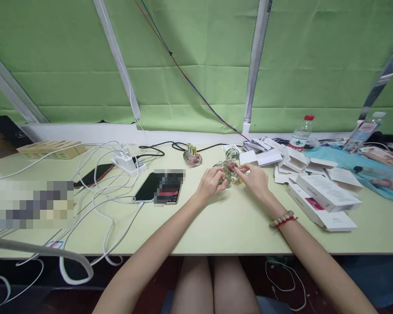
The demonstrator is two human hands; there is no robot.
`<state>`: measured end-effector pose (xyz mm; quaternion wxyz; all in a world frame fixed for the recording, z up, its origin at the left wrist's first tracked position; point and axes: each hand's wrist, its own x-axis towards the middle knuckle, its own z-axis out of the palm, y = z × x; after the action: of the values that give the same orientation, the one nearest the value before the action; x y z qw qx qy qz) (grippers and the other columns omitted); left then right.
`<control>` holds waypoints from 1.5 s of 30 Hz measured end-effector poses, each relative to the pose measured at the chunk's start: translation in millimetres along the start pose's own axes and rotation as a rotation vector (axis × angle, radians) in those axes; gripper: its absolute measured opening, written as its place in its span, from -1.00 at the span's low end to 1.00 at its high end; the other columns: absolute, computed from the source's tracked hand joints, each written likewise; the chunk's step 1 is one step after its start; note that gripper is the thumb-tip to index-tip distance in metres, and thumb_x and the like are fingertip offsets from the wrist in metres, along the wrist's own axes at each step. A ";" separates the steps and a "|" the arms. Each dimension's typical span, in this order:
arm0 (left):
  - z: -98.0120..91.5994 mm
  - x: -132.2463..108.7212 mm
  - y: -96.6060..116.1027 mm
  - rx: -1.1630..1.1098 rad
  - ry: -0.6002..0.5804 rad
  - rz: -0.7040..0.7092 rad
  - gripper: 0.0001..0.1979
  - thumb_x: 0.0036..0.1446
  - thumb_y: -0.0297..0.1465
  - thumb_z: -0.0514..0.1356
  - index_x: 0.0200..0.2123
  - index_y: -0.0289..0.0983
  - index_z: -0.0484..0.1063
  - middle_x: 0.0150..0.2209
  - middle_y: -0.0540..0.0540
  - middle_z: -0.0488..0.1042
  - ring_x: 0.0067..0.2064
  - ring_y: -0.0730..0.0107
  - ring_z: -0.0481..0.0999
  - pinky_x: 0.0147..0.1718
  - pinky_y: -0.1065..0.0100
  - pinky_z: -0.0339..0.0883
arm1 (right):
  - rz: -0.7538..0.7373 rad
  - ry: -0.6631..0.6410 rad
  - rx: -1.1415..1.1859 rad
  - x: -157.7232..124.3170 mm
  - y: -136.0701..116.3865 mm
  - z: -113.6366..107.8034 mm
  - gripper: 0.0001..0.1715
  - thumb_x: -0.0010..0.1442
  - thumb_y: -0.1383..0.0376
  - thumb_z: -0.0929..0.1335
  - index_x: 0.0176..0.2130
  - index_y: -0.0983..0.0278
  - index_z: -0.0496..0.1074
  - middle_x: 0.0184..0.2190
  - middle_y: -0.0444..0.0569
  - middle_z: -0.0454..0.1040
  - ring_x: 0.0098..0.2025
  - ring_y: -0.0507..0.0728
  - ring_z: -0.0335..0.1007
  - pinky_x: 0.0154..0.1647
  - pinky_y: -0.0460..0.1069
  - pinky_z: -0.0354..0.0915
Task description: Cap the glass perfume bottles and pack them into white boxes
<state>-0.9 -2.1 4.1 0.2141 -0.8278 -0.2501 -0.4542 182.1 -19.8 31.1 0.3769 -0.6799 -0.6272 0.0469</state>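
Several small rounded glass bottles, which look like perfume bottles, stand close together on the table in front of me. My left hand (211, 182) is closed at the left of this group, its fingers curled against a green-tinted glass bottle (228, 178). From the right, my right hand (254, 178) reaches in with its fingers pinched at a pinkish glass bottle (231, 166). The fingers partly cover both bottles. Just behind them sits another clear glass bottle (232, 153). Farther left is a pink-toned bottle group (193, 157) with gold necks.
White flattened and open cartons (327, 192) pile up on the right, near a red-capped water bottle (301, 133) and blue plastic sheeting (376, 174). To the left lie phones (147, 187), a white power strip (126, 161) and tangled white cables (100, 213). Green cloth (196, 87) hangs behind.
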 end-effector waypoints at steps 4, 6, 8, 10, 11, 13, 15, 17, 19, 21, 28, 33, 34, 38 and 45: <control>-0.7 0.6 0.3 0.011 0.023 0.009 -0.88 0.19 -0.43 -0.01 -0.40 -0.24 0.25 -0.29 -0.12 0.42 -0.25 0.37 0.40 -0.30 0.34 0.26 | 0.010 -0.049 -0.152 -0.7 -4.2 -2.7 -0.74 0.01 0.07 0.34 -0.47 0.19 0.45 -0.48 -0.08 0.52 -0.36 0.14 0.41 -0.46 -0.06 0.02; -0.7 0.9 0.2 0.016 0.026 0.016 -0.86 0.19 -0.45 -0.03 -0.40 -0.25 0.26 -0.29 -0.12 0.42 -0.26 0.38 0.40 -0.31 0.34 0.26 | -0.008 -0.057 -0.218 -0.4 -3.6 -2.6 -0.79 -0.01 0.12 0.34 -0.50 0.20 0.44 -0.49 -0.06 0.52 -0.37 0.14 0.41 -0.46 -0.05 0.02; -0.1 0.8 -0.1 0.024 0.014 0.021 -0.84 0.18 -0.46 -0.03 -0.42 -0.24 0.28 -0.29 -0.12 0.43 -0.27 0.37 0.39 -0.32 0.34 0.26 | -0.025 -0.073 -0.267 0.2 -1.3 -1.7 -0.81 -0.03 0.14 0.35 -0.51 0.21 0.44 -0.48 -0.04 0.52 -0.37 0.14 0.41 -0.46 -0.05 0.03; 1.0 0.3 -0.7 0.043 0.001 0.024 -0.82 0.17 -0.46 -0.02 -0.46 -0.24 0.29 -0.30 -0.12 0.43 -0.28 0.38 0.39 -0.33 0.34 0.25 | -0.033 -0.090 -0.301 0.9 1.4 -0.4 -0.80 -0.04 0.13 0.37 -0.50 0.21 0.44 -0.47 -0.01 0.52 -0.36 0.15 0.41 -0.45 -0.05 0.04; 1.8 -0.1 -1.0 0.054 -0.003 0.027 -0.80 0.17 -0.46 -0.01 -0.48 -0.24 0.30 -0.30 -0.11 0.43 -0.29 0.39 0.38 -0.34 0.34 0.25 | -0.034 -0.099 -0.311 1.1 2.6 0.1 -0.78 -0.05 0.11 0.38 -0.49 0.22 0.44 -0.46 -0.01 0.51 -0.35 0.16 0.41 -0.44 -0.04 0.05; 3.3 -1.0 -1.6 0.069 -0.005 0.038 -0.79 0.16 -0.45 0.01 -0.52 -0.24 0.31 -0.32 -0.10 0.42 -0.31 0.40 0.38 -0.35 0.35 0.24 | -0.028 -0.117 -0.320 1.4 4.5 1.0 -0.72 -0.04 0.06 0.39 -0.48 0.22 0.43 -0.45 0.00 0.51 -0.34 0.17 0.41 -0.43 -0.04 0.06; 5.0 -2.0 -2.2 0.067 0.004 0.052 -0.79 0.15 -0.42 0.05 -0.53 -0.24 0.32 -0.32 -0.10 0.42 -0.31 0.41 0.37 -0.36 0.35 0.23 | -0.021 -0.134 -0.315 1.5 5.6 1.6 -0.66 -0.05 0.00 0.40 -0.47 0.22 0.41 -0.45 -0.01 0.51 -0.34 0.17 0.41 -0.44 -0.04 0.06; 6.6 -2.9 -3.0 0.052 0.015 0.065 -0.79 0.14 -0.37 0.10 -0.54 -0.24 0.33 -0.32 -0.10 0.41 -0.31 0.39 0.37 -0.36 0.34 0.22 | -0.014 -0.139 -0.304 1.6 6.5 2.2 -0.61 -0.07 -0.04 0.41 -0.46 0.22 0.40 -0.46 -0.02 0.50 -0.35 0.17 0.41 -0.45 -0.04 0.05; 8.0 -3.6 -3.8 0.039 0.020 0.070 -0.78 0.12 -0.31 0.16 -0.55 -0.24 0.34 -0.32 -0.11 0.42 -0.30 0.38 0.37 -0.36 0.33 0.21 | -0.011 -0.132 -0.301 2.0 7.5 3.1 -0.59 -0.09 -0.05 0.42 -0.45 0.22 0.39 -0.47 -0.02 0.50 -0.35 0.16 0.41 -0.46 -0.05 0.04; 8.9 -3.7 -4.3 0.035 0.023 0.076 -0.76 0.09 -0.25 0.20 -0.55 -0.24 0.35 -0.31 -0.11 0.42 -0.29 0.37 0.38 -0.36 0.33 0.20 | -0.006 -0.132 -0.303 2.5 8.6 4.2 -0.58 -0.10 -0.05 0.43 -0.43 0.22 0.38 -0.46 -0.03 0.50 -0.35 0.16 0.42 -0.46 -0.05 0.03; 11.1 -3.3 -4.6 0.032 0.114 0.137 -0.65 -0.02 -0.07 0.24 -0.53 -0.25 0.39 -0.32 -0.11 0.42 -0.27 0.36 0.40 -0.33 0.33 0.22 | -0.009 -0.161 -0.246 2.3 8.0 4.1 -0.63 -0.05 0.05 0.45 -0.30 0.20 0.38 -0.41 -0.08 0.52 -0.30 0.15 0.42 -0.47 -0.07 0.00; 12.1 -5.2 -5.4 0.044 0.048 0.099 -0.64 -0.06 -0.04 0.25 -0.48 -0.23 0.42 -0.31 -0.11 0.42 -0.26 0.35 0.42 -0.30 0.32 0.23 | -0.044 -0.070 -0.186 1.4 9.0 1.6 -0.65 0.01 0.12 0.43 -0.22 0.20 0.39 -0.39 -0.07 0.51 -0.35 0.13 0.40 -0.48 -0.06 0.00; 11.6 -5.3 -5.1 0.055 0.043 0.091 -0.66 -0.04 -0.05 0.25 -0.47 -0.23 0.43 -0.31 -0.11 0.42 -0.26 0.36 0.42 -0.30 0.32 0.23 | -0.077 -0.036 -0.157 1.1 8.5 0.9 -0.69 0.02 0.13 0.42 -0.23 0.21 0.39 -0.38 -0.07 0.51 -0.35 0.13 0.40 -0.48 -0.06 0.00; 7.9 -4.1 -2.2 0.105 0.050 0.064 -0.71 0.02 -0.10 0.23 -0.41 -0.21 0.44 -0.32 -0.09 0.44 -0.27 0.37 0.43 -0.28 0.33 0.23 | -0.172 0.159 0.058 -2.1 0.6 -2.9 -0.73 0.09 0.08 0.33 -0.39 0.23 0.42 -0.44 -0.07 0.50 -0.41 0.09 0.37 -0.45 -0.07 0.08; 3.0 -1.8 -0.2 0.173 0.142 -0.050 -0.80 0.11 -0.20 0.19 -0.32 -0.22 0.41 -0.31 -0.07 0.45 -0.26 0.36 0.42 -0.30 0.32 0.18 | -0.353 -0.003 0.399 -10.9 -12.8 2.4 -0.69 0.14 0.09 0.29 -0.41 0.21 0.49 -0.47 -0.10 0.54 -0.60 0.01 0.28 -0.49 -0.07 0.16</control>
<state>0.1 -0.6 1.1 0.2904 -0.7654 -0.2933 -0.4937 168.1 -29.2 32.2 0.5048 -0.4722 -0.7151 0.1041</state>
